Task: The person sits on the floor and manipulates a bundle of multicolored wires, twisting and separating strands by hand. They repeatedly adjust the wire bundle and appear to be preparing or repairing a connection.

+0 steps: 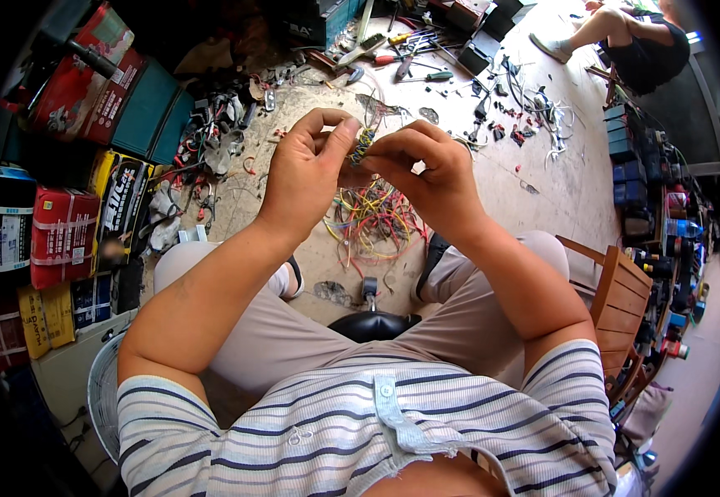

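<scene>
Head view: our left hand (pixel 306 170) and right hand (pixel 438 170) are pinching wires (pixel 361 146) above littered concrete floor (pixel 509 195) (strapped boxes (pixel 64 236) lining our left).

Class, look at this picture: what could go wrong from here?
The bare left hand and right hand might get pricked by the thin wires between them. If dropped, these could get lost in the tangled wire pile below. Someone walking could slip on the green-handled tool on the floor.
</scene>
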Demonstrator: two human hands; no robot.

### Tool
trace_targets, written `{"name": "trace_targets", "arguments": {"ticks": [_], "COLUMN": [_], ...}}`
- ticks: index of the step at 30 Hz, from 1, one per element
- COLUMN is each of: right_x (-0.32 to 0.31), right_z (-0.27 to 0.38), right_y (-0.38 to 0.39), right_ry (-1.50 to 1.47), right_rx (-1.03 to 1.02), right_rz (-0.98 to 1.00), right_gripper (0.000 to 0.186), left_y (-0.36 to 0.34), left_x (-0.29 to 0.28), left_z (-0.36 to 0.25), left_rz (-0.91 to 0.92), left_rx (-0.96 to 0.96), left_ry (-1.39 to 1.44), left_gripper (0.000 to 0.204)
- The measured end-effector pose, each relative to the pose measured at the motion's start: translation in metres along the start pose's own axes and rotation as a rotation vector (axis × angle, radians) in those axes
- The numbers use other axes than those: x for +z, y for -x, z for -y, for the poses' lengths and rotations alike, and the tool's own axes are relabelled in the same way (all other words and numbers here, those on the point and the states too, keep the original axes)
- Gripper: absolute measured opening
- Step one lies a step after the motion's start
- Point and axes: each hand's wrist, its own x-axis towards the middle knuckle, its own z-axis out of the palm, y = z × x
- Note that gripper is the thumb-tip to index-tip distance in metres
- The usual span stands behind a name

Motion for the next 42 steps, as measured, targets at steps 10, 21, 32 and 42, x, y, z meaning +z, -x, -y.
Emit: {"name": "trace_targets", "arguments": {"ticks": [10,21,32,42], "right_x": [0.005,0.003,0.002,0.007], "right_z": [-0.005,-0.01,-0.006,-0.003], "right_y": [0.001,0.002,0.002,0.001], "right_ry": [-0.019,-0.379,-0.217,-0.11], "right_rx": [-0.02,0.232,0.258,0.194], "right_rz": [-0.015,-0.09,-0.133,-0.199], "right_gripper": [0.011,0.008,0.008,0.008], "left_y": [0.0,0.001,0.001,0.002], "left_x": [0.001,0.002,0.002,0.001], "left_z": [-0.001,-0.005,0.0,0.001], "left_rz": [-0.009,0.056,0.064,0.087], "left_rx": [-0.043,-0.071,-0.04,-0.03], "left_ry": [0.048,-0.063,-0.061,-0.099], "left_gripper": [0.016,0.017,0.017,0.022]}}
